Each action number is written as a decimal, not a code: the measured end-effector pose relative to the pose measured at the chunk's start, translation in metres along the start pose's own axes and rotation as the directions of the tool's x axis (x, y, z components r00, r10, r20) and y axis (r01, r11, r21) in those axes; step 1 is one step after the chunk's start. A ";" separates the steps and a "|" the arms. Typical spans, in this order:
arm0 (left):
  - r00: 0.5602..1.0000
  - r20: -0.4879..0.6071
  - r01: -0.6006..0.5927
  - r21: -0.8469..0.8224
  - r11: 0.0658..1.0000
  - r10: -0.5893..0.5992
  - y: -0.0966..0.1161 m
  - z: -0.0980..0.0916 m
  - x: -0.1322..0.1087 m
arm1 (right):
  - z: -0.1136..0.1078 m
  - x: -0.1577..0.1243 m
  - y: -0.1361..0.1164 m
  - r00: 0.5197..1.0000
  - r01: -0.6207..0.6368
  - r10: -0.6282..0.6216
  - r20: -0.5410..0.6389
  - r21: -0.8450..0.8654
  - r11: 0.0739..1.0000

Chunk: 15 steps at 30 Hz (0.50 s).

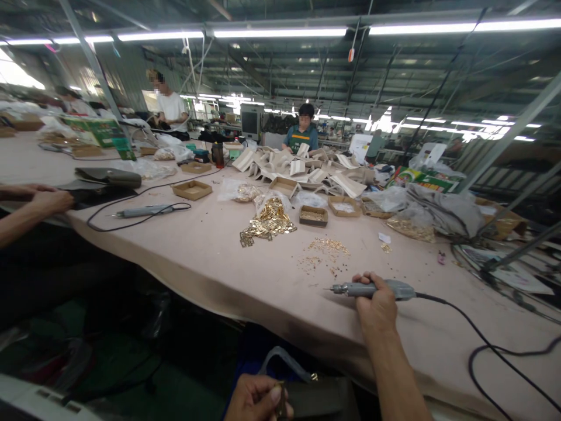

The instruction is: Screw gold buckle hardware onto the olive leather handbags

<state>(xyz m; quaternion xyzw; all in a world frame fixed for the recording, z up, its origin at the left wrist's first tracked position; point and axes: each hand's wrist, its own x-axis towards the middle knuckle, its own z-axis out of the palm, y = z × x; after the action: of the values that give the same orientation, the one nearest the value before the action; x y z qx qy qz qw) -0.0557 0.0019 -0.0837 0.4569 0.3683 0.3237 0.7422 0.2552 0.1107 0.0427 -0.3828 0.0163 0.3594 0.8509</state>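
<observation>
While the left hand (256, 400) works low at the near edge, its thumb and fingers pinch a small brass-coloured piece (281, 399) against a dark olive item (319, 399) that lies below the tabletop. A pale curved strap (287, 358) arches up just behind it; I cannot tell whether the brass-coloured piece is fixed to the item.

A little farther off and to the right, the right hand (379, 304) has its fingers curled over a grey powered screwdriver (372, 290), thumb on the near side. The tool lies at the near side of the cloth-covered table (210, 257), its long axis running almost level from left to right. Its thin bit points left, and a black cord (464, 321) leaves the back end toward the right.

Just beyond the bit, tiny golden parts (328, 246) are scattered on the cloth. Farther back, a heap of brass-coloured fittings (272, 219) spills from a clear bag, with a small dark box (313, 216) to its right. Over on the left, a second screwdriver (142, 211) also points left, near a co-worker's hands (49, 202), which rest by a dark flat piece (107, 180).

At the far side, pale cut pieces (302, 169) are piled high in front of a person in a green top (302, 135).
</observation>
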 end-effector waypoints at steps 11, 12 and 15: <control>0.972 -0.230 0.046 0.003 0.999 -0.044 0.036 0.031 -0.012 | -0.027 -0.176 -0.015 0.930 -0.011 0.130 0.345 -0.326 0.945; 0.969 -0.243 0.050 0.023 0.998 -0.042 0.037 0.033 -0.013 | -0.030 -0.186 -0.013 0.921 0.013 0.128 0.367 -0.359 0.933; 0.966 -0.255 0.055 0.071 0.996 -0.035 0.038 0.037 -0.016 | -0.037 -0.201 -0.006 0.891 0.123 0.079 0.446 -0.405 0.906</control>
<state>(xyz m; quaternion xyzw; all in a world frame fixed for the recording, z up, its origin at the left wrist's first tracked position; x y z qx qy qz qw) -0.0382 -0.0129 -0.0330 0.4317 0.4828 0.3478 0.6780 0.1187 -0.0368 0.0814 -0.4638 -0.2649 0.4234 0.7318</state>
